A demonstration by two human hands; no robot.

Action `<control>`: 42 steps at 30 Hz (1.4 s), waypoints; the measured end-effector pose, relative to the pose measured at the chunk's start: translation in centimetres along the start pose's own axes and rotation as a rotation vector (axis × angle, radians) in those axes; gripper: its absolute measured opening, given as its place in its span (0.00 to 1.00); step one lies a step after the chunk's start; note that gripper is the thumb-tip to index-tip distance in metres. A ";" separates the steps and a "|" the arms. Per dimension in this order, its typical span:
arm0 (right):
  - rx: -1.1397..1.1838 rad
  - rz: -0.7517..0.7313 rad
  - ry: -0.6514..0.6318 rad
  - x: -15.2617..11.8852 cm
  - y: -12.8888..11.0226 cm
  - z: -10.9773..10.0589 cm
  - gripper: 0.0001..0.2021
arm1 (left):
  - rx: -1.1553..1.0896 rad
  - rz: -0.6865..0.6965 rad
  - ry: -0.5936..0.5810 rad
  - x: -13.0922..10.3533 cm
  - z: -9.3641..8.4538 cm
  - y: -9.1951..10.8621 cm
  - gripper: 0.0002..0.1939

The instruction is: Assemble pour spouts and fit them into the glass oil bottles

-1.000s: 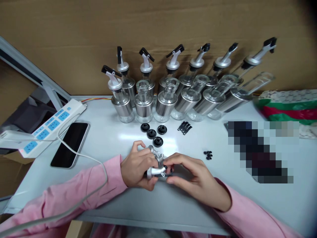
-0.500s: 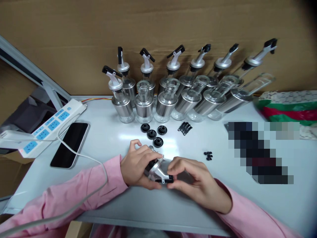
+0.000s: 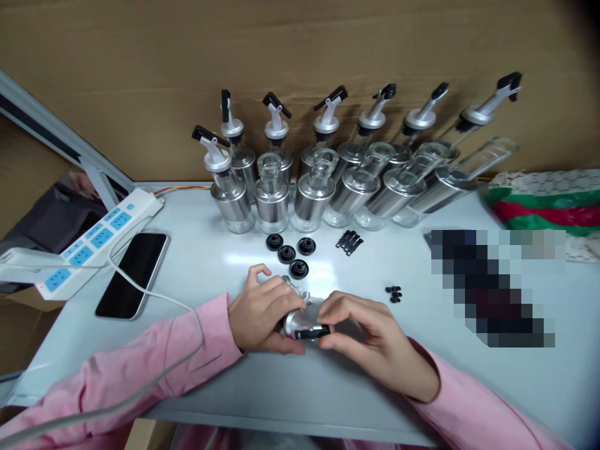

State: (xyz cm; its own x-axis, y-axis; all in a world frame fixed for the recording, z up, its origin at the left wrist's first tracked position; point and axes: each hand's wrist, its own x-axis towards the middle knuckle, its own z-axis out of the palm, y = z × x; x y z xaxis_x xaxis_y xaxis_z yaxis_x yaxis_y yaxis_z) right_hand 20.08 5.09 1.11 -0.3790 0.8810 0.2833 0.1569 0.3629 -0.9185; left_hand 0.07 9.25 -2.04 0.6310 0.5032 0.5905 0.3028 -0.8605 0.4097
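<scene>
My left hand (image 3: pixel 260 315) grips a silver pourer spout (image 3: pixel 300 322) low over the white table (image 3: pixel 225 262). My right hand (image 3: pixel 370 340) meets it from the right, fingertips pinching the black flip cap (image 3: pixel 312 333) at the spout's end. More silver spout parts (image 3: pixel 293 287) lie just behind my fingers. Beyond them sit several black rubber stoppers (image 3: pixel 287 253), a small bunch of black flip caps (image 3: pixel 350 241) and a few tiny black plugs (image 3: pixel 394 292).
Glass and steel oil bottles (image 3: pixel 272 194) stand in rows at the back against cardboard, some with spouts fitted. A phone (image 3: pixel 134 272), a white power strip (image 3: pixel 89 240) and a grey cable (image 3: pixel 154 294) lie at the left. A green and red bag (image 3: pixel 548 203) lies at the right.
The spout has been turned in my hands and lowered slightly; the black cap now lies flat along its front. My right fingers shifted onto the cap.
</scene>
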 end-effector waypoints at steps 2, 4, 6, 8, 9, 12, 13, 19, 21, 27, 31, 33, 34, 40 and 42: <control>0.025 0.003 0.035 -0.1 0.1 0.0 0.08 | -0.017 -0.014 0.016 0.0 0.0 0.0 0.23; 0.058 0.014 0.054 -0.2 0.2 0.0 0.07 | -0.028 -0.021 0.035 0.0 0.0 0.0 0.22; 0.086 0.026 0.059 -0.2 0.2 0.0 0.07 | -0.031 -0.026 0.038 0.0 -0.2 0.1 0.24; 0.107 0.035 0.059 -0.1 0.2 0.0 0.06 | -0.028 -0.043 0.026 0.0 -0.3 0.1 0.26; 0.113 0.037 0.062 -0.1 0.2 0.0 0.06 | -0.024 -0.054 0.018 0.1 -0.4 0.1 0.27; 0.116 0.021 0.066 0.0 0.0 0.0 0.06 | -0.013 -0.076 0.017 0.0 -0.4 0.1 0.29; 0.113 0.009 0.062 0.0 0.0 0.0 0.05 | -0.011 -0.074 0.028 0.0 -0.4 0.1 0.29; 0.082 -0.003 0.026 0.0 0.2 0.1 0.05 | 0.013 -0.053 0.074 0.1 -0.3 0.0 0.25; 0.040 -0.003 0.007 0.1 0.2 0.1 0.08 | 0.033 -0.074 0.060 0.1 -0.4 0.0 0.23; -0.095 -0.024 -0.030 0.3 -0.1 -0.1 0.11 | 0.074 -0.085 0.050 0.1 -0.6 0.0 0.23; -0.121 -0.040 -0.010 0.2 -0.1 -0.2 0.08 | 0.055 -0.068 0.081 0.2 -0.4 0.0 0.24; -0.105 -0.040 0.008 0.1 0.0 -0.2 0.06 | 0.018 -0.061 0.102 0.2 -0.3 0.0 0.26; -0.091 -0.036 0.018 0.1 0.0 -0.1 0.06 | 0.000 -0.059 0.110 0.1 -0.2 0.0 0.26; -0.046 -0.026 0.031 0.1 0.3 0.1 0.07 | 0.022 -0.063 0.099 0.2 -0.2 0.1 0.24; -0.049 -0.028 0.006 0.2 0.2 0.0 0.10 | 0.057 -0.065 0.094 0.3 -0.3 0.2 0.21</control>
State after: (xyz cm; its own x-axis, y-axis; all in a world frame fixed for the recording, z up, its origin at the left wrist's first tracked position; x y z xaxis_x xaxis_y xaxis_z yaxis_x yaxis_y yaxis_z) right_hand 20.07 5.32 0.94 -0.3786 0.8719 0.3107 0.1910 0.4020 -0.8955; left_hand 0.10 9.29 -1.59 0.5397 0.5608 0.6279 0.3824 -0.8278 0.4106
